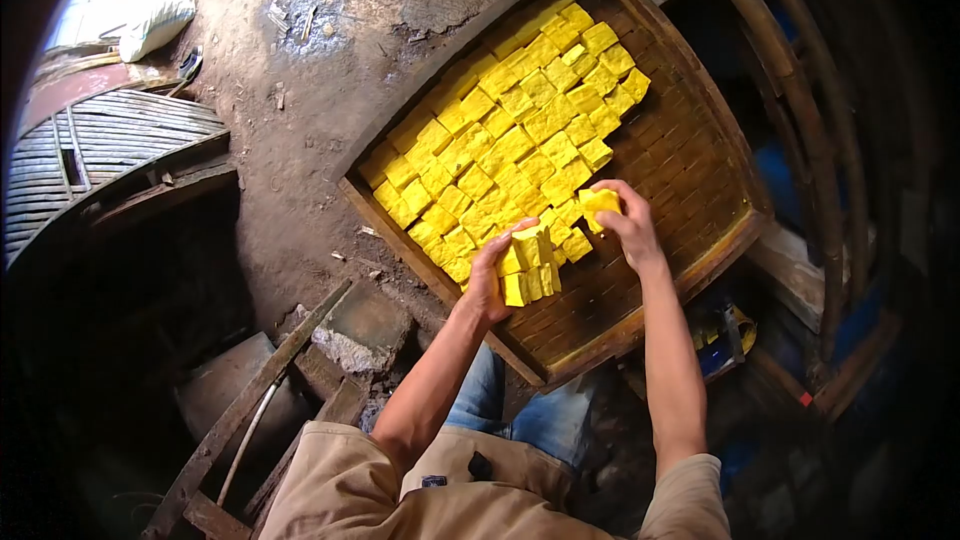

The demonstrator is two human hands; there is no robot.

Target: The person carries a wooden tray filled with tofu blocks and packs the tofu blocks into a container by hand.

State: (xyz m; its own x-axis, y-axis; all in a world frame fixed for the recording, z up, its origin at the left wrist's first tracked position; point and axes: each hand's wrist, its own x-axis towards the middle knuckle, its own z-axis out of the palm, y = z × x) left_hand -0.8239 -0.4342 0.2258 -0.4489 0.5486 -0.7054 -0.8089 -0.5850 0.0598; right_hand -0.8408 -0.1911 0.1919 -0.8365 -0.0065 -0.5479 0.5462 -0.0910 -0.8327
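Observation:
Rows of bright yellow tofu blocks (500, 145) lie packed together on a wood-framed tray with a woven bottom (660, 190). My left hand (487, 275) is closed around a small stack of tofu blocks (532, 265) at the near left side of the tray. To its right, my right hand (632, 225) grips a single tofu block (599, 206) between thumb and fingers, just at the near edge of the packed rows. The fingertips of my left hand are partly hidden by the stack.
A slatted bamboo platform (120, 140) stands at the left over a dirt floor (290, 140). Concrete blocks (365, 325) and wooden beams (250, 405) lie at the lower left. Curved bamboo poles (790, 90) run along the right side of the tray.

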